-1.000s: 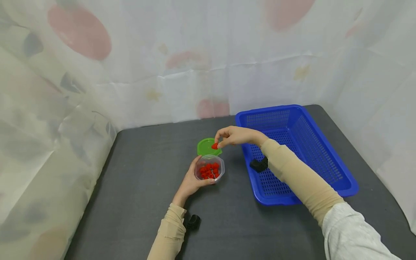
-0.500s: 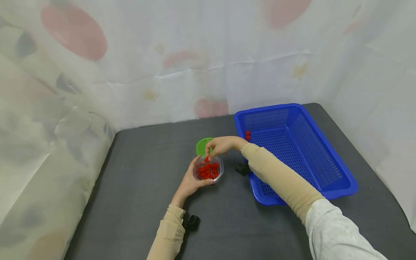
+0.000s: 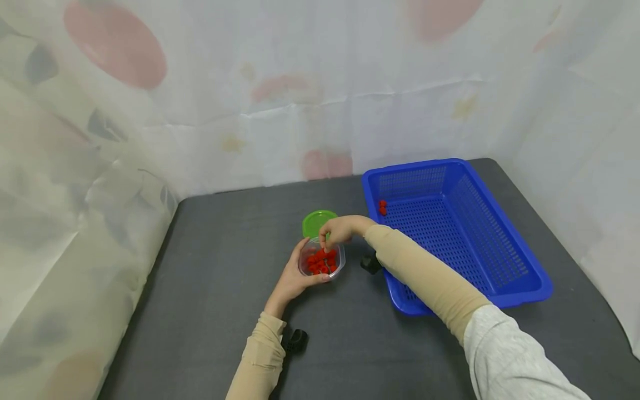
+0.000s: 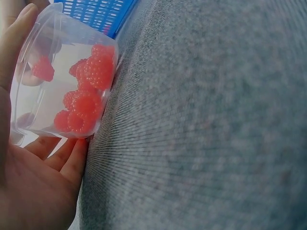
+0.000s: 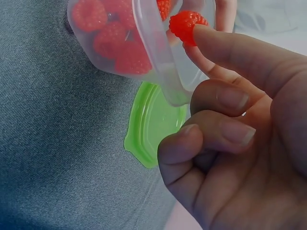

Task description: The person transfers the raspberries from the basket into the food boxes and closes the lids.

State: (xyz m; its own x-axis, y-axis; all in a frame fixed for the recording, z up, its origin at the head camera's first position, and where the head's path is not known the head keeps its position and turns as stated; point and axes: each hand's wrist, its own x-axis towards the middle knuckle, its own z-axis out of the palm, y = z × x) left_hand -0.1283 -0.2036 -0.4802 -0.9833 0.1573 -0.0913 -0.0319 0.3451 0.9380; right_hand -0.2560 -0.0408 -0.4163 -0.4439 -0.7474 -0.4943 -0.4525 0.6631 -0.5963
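Observation:
My left hand (image 3: 290, 282) holds a clear plastic tub (image 3: 341, 268) from its left side, thumb on the near side and fingers on the far side. Several red raspberries (image 4: 84, 108) lie in the bottom of the tub, seen through its wall in the left wrist view. Between thumb and forefinger, my right hand (image 3: 345, 229) pinches a single raspberry (image 5: 186, 27) at the tub's mouth; its other fingers are curled in. Behind the tub, a green lid (image 3: 314, 222) lies on the table, partly covered by the right hand in the head view.
A blue plastic basket (image 3: 500, 244) stands on the right of the dark grey table (image 3: 210, 266), and my right forearm crosses its near left edge. A few raspberries (image 3: 382, 208) sit in its far left part. Patterned white sheets (image 3: 200, 100) enclose the back and sides.
My right hand has come down and toward me from over the lid to the tub's mouth, carrying a raspberry. Its forearm has uncovered the raspberries in the basket. My left hand keeps its place.

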